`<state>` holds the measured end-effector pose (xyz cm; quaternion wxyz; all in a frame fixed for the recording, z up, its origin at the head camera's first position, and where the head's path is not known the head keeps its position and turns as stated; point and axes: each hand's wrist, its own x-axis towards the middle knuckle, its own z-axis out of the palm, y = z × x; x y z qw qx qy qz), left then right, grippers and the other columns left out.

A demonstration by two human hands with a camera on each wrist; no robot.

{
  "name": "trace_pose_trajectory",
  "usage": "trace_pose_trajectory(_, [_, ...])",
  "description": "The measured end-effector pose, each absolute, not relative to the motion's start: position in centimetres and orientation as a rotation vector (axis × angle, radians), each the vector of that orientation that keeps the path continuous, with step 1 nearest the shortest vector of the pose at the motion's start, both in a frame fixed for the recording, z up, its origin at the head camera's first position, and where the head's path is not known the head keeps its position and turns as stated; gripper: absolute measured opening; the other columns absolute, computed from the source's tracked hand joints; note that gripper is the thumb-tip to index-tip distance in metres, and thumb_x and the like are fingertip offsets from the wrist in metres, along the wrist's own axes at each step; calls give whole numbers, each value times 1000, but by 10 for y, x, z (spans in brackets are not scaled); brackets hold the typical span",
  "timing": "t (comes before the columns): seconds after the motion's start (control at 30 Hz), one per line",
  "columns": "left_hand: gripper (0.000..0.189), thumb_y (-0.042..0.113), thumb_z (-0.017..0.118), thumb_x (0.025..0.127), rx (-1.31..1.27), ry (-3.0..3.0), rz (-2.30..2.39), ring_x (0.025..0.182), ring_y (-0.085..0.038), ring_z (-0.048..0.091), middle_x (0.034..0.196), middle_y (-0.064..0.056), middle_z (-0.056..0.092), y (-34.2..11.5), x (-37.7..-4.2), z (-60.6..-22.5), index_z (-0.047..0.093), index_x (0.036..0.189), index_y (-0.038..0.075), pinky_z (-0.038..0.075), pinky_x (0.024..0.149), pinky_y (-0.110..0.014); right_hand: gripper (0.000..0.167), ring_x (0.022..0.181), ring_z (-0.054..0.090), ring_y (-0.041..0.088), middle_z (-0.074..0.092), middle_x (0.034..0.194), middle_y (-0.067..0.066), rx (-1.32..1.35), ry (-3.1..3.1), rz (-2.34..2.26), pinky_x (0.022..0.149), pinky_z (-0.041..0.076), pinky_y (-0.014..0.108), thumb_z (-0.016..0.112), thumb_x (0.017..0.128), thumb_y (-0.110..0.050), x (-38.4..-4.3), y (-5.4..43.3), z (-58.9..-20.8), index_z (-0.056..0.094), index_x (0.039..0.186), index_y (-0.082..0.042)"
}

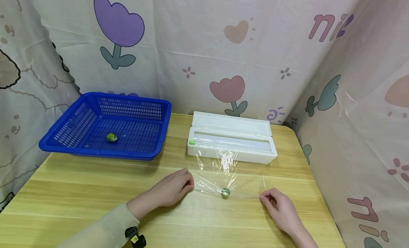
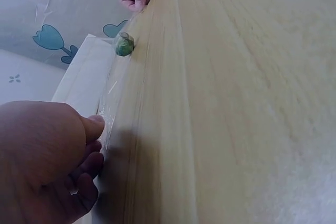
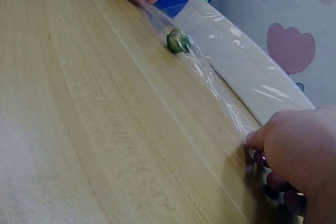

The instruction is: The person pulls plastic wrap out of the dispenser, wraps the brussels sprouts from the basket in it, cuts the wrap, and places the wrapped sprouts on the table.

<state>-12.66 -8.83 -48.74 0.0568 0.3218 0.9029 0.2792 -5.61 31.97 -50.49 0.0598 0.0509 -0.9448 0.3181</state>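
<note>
A clear sheet of plastic wrap [image 1: 226, 166] runs from a white dispenser box [image 1: 233, 154] toward the front of the table. My left hand [image 1: 176, 187] pinches its front left corner between thumb and fingers. The front right corner is pinched by my right hand [image 1: 281, 209]. Between the hands, at the film's front edge, sits a small green Brussels sprout [image 1: 225, 193]; in the right wrist view, film crosses part of the sprout [image 3: 177, 41]. From the left wrist view, the left hand [image 2: 58, 156] is close to the tabletop.
A blue plastic basket [image 1: 159, 141] stands at the back left, with another Brussels sprout [image 1: 111, 137] inside. The box's lid [image 1: 231, 123] is raised, showing the roll, and a green piece [image 1: 192, 142] sits at its left end. Printed curtains [image 1: 191, 34] hang behind the wooden table [image 1: 96, 184].
</note>
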Motion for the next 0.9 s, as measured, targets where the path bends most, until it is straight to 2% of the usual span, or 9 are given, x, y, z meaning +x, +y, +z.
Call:
trace_pose_trajectory(0.37, [16, 20, 73, 101, 945, 2788, 815, 74, -4, 53, 79, 17, 54, -88, -127, -487, 65, 87, 24, 49, 68, -32, 14, 62, 49, 6, 61, 78, -14, 152, -2849, 1033, 56, 43, 25, 80, 96, -11, -57, 321, -504, 74, 93, -22])
trace_pose_trajectory(0.67, [18, 20, 76, 97, 945, 2828, 794, 72, -3, 52, 77, 18, 53, -88, -128, -490, 65, 84, 26, 49, 67, -29, 8, 61, 49, 6, 59, 74, -11, 205, -2833, 1110, 53, 43, 25, 76, 99, -10, -57, 326, -501, 76, 97, -18])
trace_pose_trajectory(0.9, [18, 18, 76, 95, 970, 2822, 822, 73, -4, 53, 76, 19, 53, -89, -128, -489, 66, 82, 25, 49, 68, -29, 22, 60, 51, 6, 62, 81, -12, 288, -2735, 1103, 52, 43, 23, 83, 90, 0, -57, 326, -503, 75, 97, -20])
